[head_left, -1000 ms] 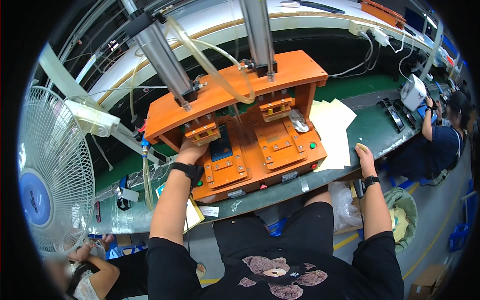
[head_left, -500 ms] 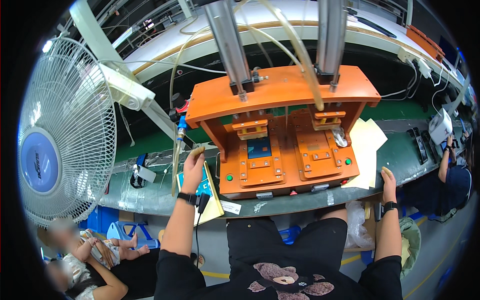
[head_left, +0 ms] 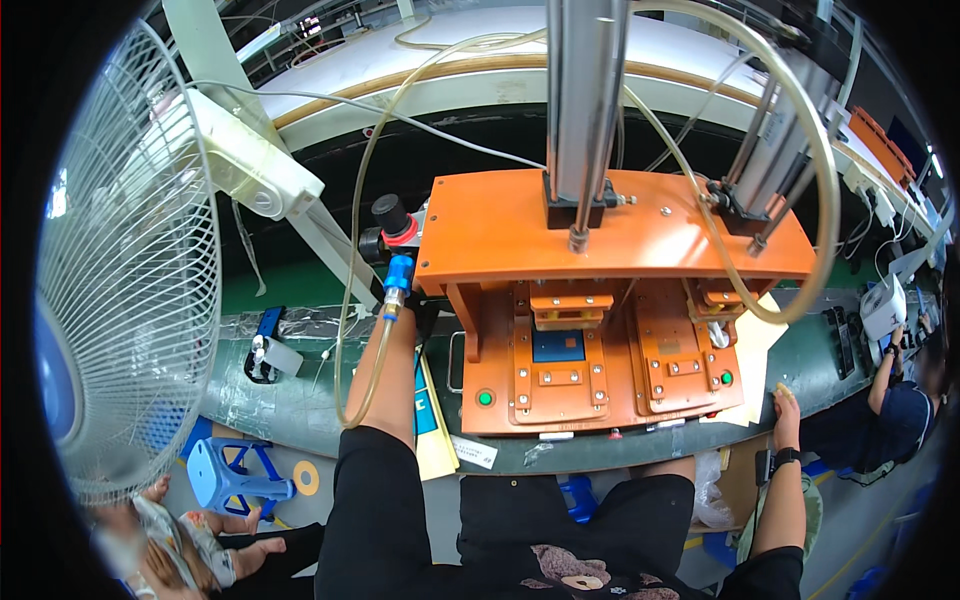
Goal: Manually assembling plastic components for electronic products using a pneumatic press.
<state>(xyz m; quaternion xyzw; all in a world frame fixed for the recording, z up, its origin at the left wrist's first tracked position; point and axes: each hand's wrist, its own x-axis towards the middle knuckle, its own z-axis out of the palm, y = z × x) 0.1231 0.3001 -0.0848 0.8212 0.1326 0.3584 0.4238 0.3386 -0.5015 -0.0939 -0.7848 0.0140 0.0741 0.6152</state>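
My left forearm [head_left: 385, 395] reaches forward past the left side of an orange two-station press [head_left: 560, 225]. The left hand is hidden behind the press's air regulator [head_left: 395, 225] and blue hose fitting [head_left: 399, 275], so its fingers do not show. Low at the right, my right hand [head_left: 787, 412] is raised by the bench edge, fingers loosely extended with yellowish covers on the tips. It is near the pale yellow sheets [head_left: 752, 395], apart from them, and no object shows in it. A dark blue flat piece [head_left: 557, 346] lies in the press's left station.
Green buttons [head_left: 485, 398] sit on the press's front corners. A yellow board with blue pieces [head_left: 432, 440] lies beside my left forearm. A caged fan [head_left: 140, 260] stands far left. A clear hose [head_left: 358, 300] hangs before the regulator. Other people are seated at lower left and far right.
My left arm has stretched forward, taking the hand from above the yellow board to behind the regulator. My right hand has dropped slightly lower. The view has shifted, so the press appears farther right.
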